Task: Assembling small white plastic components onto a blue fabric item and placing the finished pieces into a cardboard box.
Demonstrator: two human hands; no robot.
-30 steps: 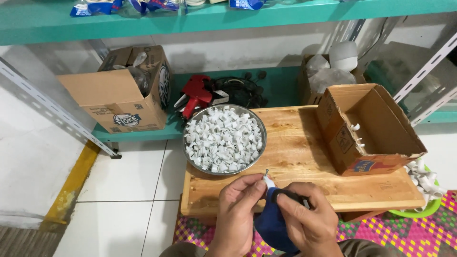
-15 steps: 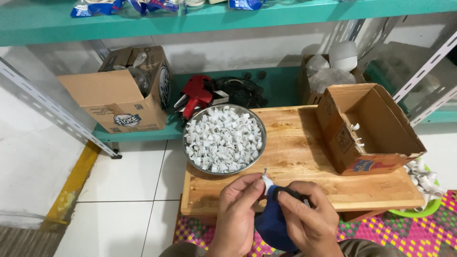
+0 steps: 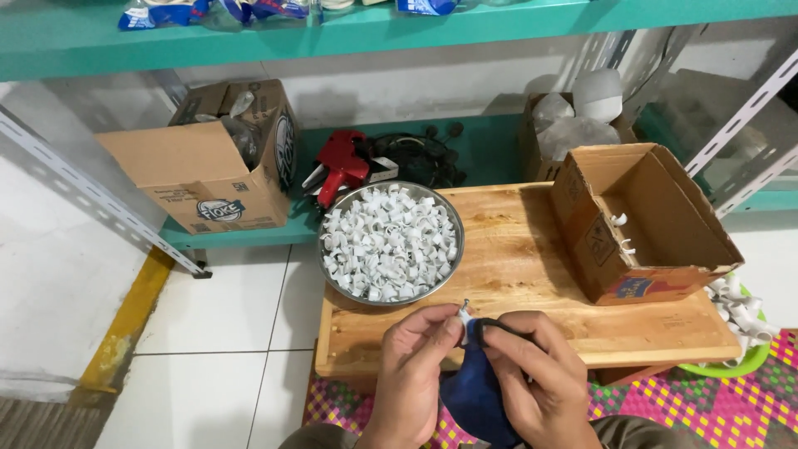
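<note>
Down here, closest to me, my left hand pinches a small white clip with a nail between thumb and fingertips, the nail's tip pointing up. My right hand is closed on a dark blue pouch, its fingers pulling at the black drawstring at the pouch's mouth. The clip sits just at that mouth, between my two hands, above the near edge of the wooden surface. Under my wrists lies a pink and yellow woven mat.

Just past my hands, on the left part of the surface, stands a round metal bowl heaped with the same white clips. To its right, also on the surface, an open cardboard box lies tilted with its mouth turned up toward me; a few white clips show along its inner wall. Beyond the right edge of the surface, low down, a green dish holds more white pieces.

Further back, on the low teal shelf, a red tool lies beside a tangle of black cord. To the left stands a bigger open cardboard box, and to the right another box with clear bags. White floor tiles spread to the left of the surface.
</note>
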